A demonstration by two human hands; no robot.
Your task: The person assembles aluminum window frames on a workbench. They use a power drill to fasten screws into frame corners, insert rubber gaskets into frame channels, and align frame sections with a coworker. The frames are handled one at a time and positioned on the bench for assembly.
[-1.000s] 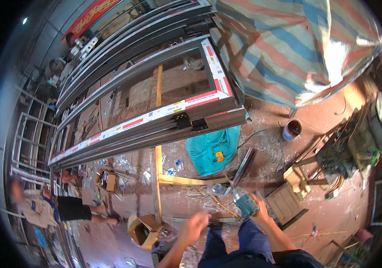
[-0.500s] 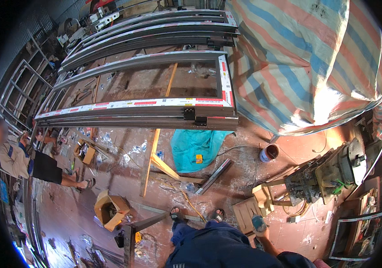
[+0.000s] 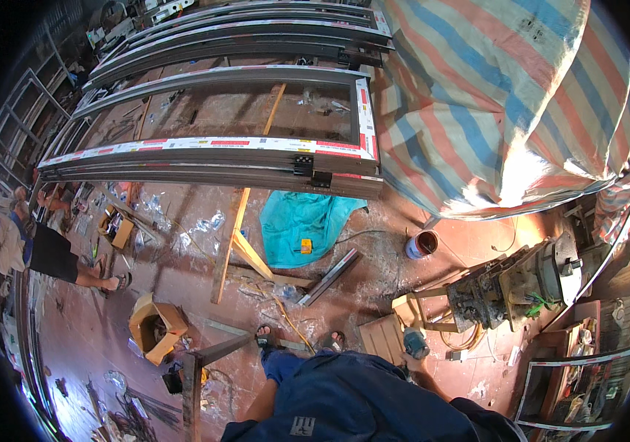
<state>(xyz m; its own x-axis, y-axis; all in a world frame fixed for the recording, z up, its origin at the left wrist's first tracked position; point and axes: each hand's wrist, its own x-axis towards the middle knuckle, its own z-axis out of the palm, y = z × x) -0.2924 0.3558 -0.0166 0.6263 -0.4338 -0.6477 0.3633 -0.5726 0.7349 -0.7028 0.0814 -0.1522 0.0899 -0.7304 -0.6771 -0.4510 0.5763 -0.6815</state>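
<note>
The scene is lit by strong daylight from the right, and glare is thrown off the striped tarpaulin. Straight aluminium frames are bent by fisheye distortion, and the rim is darkened and softened.

The single head view looked steeply down from standing height, past the person's own lap. The right hand sat low near the bottom edge; beyond it the metal frames lay well apart, farther off.
</note>
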